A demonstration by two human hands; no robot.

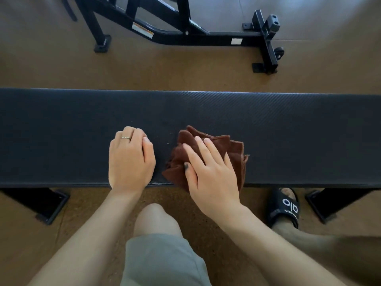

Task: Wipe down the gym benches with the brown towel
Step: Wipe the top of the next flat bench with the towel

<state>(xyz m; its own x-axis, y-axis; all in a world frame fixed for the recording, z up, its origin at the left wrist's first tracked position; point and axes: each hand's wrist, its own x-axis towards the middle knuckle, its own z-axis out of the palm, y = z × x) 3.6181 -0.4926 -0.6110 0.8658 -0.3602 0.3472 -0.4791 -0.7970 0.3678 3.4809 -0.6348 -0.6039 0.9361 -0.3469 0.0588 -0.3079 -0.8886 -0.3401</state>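
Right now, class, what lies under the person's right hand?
The right hand presses flat on the crumpled brown towel, which rests on the black bench pad. The pad beneath the towel is covered, so its state cannot be seen.

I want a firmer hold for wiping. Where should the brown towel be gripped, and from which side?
Probably from above, at the bunched middle of the brown towel, where the right hand lies with straight fingers. The towel sits crumpled in thick folds on the bench pad, its near edge overhanging, so a top-down grasp gathers most layers.
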